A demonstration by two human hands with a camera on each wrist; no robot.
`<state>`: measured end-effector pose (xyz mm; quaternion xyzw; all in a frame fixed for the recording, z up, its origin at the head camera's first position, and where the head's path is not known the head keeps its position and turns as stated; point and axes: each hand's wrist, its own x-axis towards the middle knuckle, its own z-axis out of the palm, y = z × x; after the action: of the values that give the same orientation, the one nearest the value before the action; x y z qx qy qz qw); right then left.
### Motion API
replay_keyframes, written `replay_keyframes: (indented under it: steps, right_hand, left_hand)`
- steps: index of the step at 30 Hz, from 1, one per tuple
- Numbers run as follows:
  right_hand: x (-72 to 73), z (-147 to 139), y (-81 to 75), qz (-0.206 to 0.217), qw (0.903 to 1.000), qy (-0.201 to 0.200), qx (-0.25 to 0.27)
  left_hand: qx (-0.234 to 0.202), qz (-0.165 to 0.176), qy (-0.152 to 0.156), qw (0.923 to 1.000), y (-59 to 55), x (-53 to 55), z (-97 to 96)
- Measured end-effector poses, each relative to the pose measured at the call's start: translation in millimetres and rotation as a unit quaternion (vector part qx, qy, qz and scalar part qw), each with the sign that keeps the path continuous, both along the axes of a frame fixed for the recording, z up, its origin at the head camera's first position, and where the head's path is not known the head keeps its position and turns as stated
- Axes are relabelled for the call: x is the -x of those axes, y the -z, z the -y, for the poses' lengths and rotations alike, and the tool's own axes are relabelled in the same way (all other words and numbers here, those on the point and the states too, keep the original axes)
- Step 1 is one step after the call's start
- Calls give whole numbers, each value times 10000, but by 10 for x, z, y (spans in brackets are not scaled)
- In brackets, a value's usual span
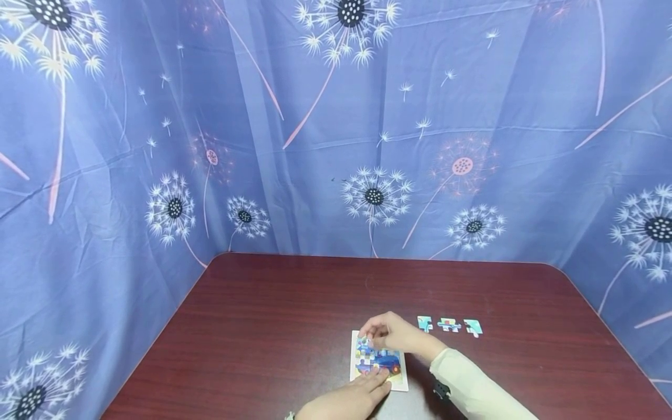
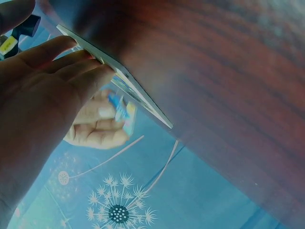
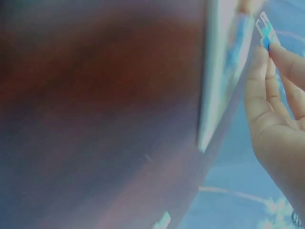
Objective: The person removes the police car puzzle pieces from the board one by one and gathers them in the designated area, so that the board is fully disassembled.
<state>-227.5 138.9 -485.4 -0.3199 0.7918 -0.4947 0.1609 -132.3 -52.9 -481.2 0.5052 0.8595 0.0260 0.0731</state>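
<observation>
A jigsaw puzzle in a white-bordered tray (image 1: 401,386) lies on the table, partly filled with a blue vehicle picture. My left hand (image 1: 349,399) rests on its near edge, fingers straight across the lower part of the picture. Over the tray's far side, my right hand (image 1: 391,335) pinches a puzzle piece (image 3: 266,36) between thumb and fingertips. That piece is blue and light-coloured, and the left wrist view shows it close above the tray. Part of the picture is hidden under both hands.
Three loose puzzle pieces lie in a row right of the tray: a left one (image 1: 424,323), a middle one (image 1: 448,325) and a right one (image 1: 473,327). The dark red wooden table (image 1: 252,326) meets a blue dandelion-print curtain (image 1: 315,192) behind and at both sides.
</observation>
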Motion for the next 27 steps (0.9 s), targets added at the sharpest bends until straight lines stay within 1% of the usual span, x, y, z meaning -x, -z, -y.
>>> replay_keyframes:
  steps: [3,7,12,17,21,24,27]
  right_hand:
    - [21,-53,-75,15,9997,198,117]
    - [38,-144,-129,64,9997,239,80]
    - [45,-283,-154,33,9993,363,93]
    - [46,-443,-183,52,9984,560,8]
    - [41,-596,-194,221,9973,695,23]
    - [36,-717,-185,254,9967,770,73]
    - [32,-831,-171,196,9963,833,120]
  left_hand:
    - [-27,-108,30,9999,5,1,0]
    - [-72,-94,-1,9999,12,-9,1]
    - [-124,-125,12,9998,1,-17,-2]
    - [-128,-35,-64,9999,-9,-14,-2]
    - [-151,-191,-2,9997,-1,-12,1]
    - [-184,-278,42,9994,5,-14,1]
    - [-207,-201,26,9996,4,-13,2]
